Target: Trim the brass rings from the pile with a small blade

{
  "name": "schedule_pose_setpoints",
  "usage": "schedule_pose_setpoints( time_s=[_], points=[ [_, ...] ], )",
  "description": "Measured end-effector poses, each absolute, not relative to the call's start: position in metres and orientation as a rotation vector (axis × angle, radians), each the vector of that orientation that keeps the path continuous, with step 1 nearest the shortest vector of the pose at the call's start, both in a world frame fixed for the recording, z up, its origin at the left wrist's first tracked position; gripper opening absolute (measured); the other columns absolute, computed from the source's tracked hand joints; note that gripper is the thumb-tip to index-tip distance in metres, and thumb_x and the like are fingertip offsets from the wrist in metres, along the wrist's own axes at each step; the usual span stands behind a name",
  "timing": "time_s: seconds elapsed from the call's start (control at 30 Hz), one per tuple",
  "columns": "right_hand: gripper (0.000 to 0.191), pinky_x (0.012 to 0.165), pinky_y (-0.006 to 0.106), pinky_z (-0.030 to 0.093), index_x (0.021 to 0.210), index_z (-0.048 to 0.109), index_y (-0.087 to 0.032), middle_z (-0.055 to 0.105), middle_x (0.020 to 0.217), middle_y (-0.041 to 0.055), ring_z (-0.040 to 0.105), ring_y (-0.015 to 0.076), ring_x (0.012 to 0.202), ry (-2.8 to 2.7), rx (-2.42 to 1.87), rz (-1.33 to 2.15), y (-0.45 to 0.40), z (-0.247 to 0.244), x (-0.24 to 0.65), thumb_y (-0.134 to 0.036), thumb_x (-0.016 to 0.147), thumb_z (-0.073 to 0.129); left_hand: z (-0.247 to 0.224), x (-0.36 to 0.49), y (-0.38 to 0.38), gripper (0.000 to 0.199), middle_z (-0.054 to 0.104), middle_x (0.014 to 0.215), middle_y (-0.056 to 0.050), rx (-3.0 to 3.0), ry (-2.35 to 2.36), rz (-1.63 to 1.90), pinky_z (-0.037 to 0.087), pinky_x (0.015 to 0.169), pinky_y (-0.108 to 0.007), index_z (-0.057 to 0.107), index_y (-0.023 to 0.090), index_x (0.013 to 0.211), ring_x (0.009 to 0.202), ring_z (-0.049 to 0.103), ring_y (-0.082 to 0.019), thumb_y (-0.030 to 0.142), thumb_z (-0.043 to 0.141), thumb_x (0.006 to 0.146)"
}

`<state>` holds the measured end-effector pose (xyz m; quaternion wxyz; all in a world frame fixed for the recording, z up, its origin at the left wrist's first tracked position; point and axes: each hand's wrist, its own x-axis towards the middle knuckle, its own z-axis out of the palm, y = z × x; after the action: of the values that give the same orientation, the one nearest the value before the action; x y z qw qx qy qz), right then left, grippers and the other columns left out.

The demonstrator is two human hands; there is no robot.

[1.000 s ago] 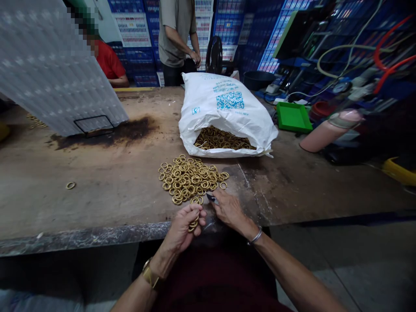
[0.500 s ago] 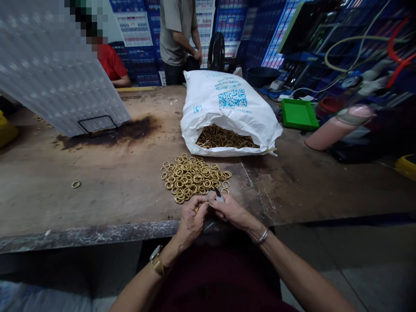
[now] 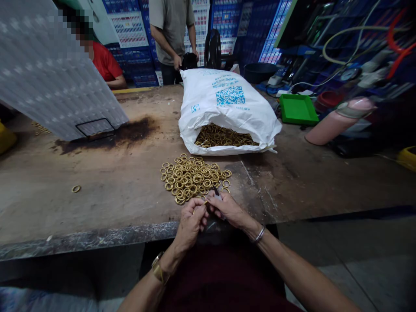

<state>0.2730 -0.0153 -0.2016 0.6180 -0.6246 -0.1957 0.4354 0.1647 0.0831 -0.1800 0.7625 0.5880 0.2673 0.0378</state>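
My left hand [image 3: 191,221] is closed, with a brass-coloured ring [image 3: 205,203] pinched between thumb and forefinger. Close against it, my right hand [image 3: 229,209] is wrapped round a small knife [image 3: 218,197] with a pale handle; its dark tip points up and away from me. Most of the knife is hidden by the fingers. Just beyond both hands lies a loose pile of brass-coloured rings [image 3: 191,177]. Behind the pile, a white woven sack [image 3: 227,112] lies with its mouth towards me, and many more rings show inside.
One single ring [image 3: 76,189] lies apart on the wooden table [image 3: 130,190]. A ribbed translucent panel [image 3: 81,95] leans at the left by a black wire stand [image 3: 95,128]. A green tray [image 3: 298,109] and pink bottle [image 3: 339,121] are at the right. Two people are across the table.
My hands stay together over the table edge, and the ring between them sits at a slightly different angle. The standing person's arms have moved apart. The view has shifted slightly.
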Motion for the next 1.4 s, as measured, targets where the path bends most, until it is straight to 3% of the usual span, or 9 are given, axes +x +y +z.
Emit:
schedule_pose_setpoints(
  time_s=[0.37, 0.67, 0.83, 1.0, 1.13, 1.4],
  points=[
    [0.032, 0.04, 0.018, 0.028, 0.069, 0.048, -0.015, 0.044, 0.052, -0.0031, 0.036, 0.0073, 0.044, -0.53, -1.562, 0.904, -0.012, -0.196, 0.271, -0.047, 0.072, 0.053, -0.183, 0.165, 0.084, 0.037, 0.048, 0.063, 0.002, 1.301, 0.579, -0.01, 0.029, 0.038, -0.015, 0.048, 0.014, 0.08, 0.045, 0.04, -0.004, 0.051, 0.051, 0.079],
    [0.033, 0.043, 0.018, 0.029, 0.067, 0.051, -0.014, 0.043, 0.053, -0.0025, 0.036, 0.0073, 0.046, -0.573, -1.621, 0.762, -0.011, -0.197, 0.271, -0.047, 0.073, 0.053, -0.176, 0.161, 0.088, 0.032, 0.047, 0.06, 0.004, 1.329, 0.599, -0.02, 0.025, 0.038, -0.015, 0.049, 0.016, 0.087, 0.042, 0.037, -0.004, 0.046, 0.051, 0.079],
    [0.044, 0.035, 0.016, 0.021, 0.067, 0.039, -0.018, 0.032, 0.048, -0.0081, 0.026, 0.0043, 0.038, -0.415, -1.394, 1.033, -0.013, -0.193, 0.274, -0.054, 0.068, 0.062, -0.184, 0.156, 0.09, 0.019, 0.057, 0.071, -0.001, 1.873, 0.463, 0.381, 0.042, 0.055, -0.02, 0.053, 0.015, 0.097, 0.059, 0.053, -0.009, 0.027, 0.044, 0.085],
    [0.048, 0.034, 0.013, 0.018, 0.073, 0.04, -0.017, 0.028, 0.05, -0.0099, 0.022, 0.0019, 0.037, -0.306, -1.154, 1.363, -0.016, -0.193, 0.279, -0.052, 0.064, 0.07, -0.19, 0.155, 0.095, 0.025, 0.063, 0.09, -0.006, 2.101, 0.066, 0.69, 0.046, 0.073, -0.024, 0.054, 0.016, 0.105, 0.082, 0.06, -0.012, 0.008, 0.044, 0.083],
    [0.049, 0.034, 0.012, 0.017, 0.073, 0.038, -0.017, 0.025, 0.047, -0.0117, 0.021, 0.001, 0.036, -0.201, -1.052, 1.493, -0.017, -0.191, 0.281, -0.048, 0.061, 0.074, -0.188, 0.154, 0.099, 0.027, 0.064, 0.091, -0.007, 2.087, -0.066, 0.656, 0.046, 0.075, -0.026, 0.057, 0.017, 0.105, 0.084, 0.06, -0.014, 0.007, 0.044, 0.083],
    [0.042, 0.033, 0.013, 0.017, 0.072, 0.037, -0.018, 0.028, 0.048, -0.011, 0.023, 0.0016, 0.034, -0.192, -1.153, 1.458, -0.014, -0.189, 0.275, -0.047, 0.066, 0.067, -0.179, 0.154, 0.1, 0.019, 0.066, 0.089, -0.008, 1.935, 0.236, 0.362, 0.043, 0.079, -0.028, 0.066, 0.02, 0.093, 0.083, 0.06, -0.017, 0.018, 0.054, 0.079]
  ],
)
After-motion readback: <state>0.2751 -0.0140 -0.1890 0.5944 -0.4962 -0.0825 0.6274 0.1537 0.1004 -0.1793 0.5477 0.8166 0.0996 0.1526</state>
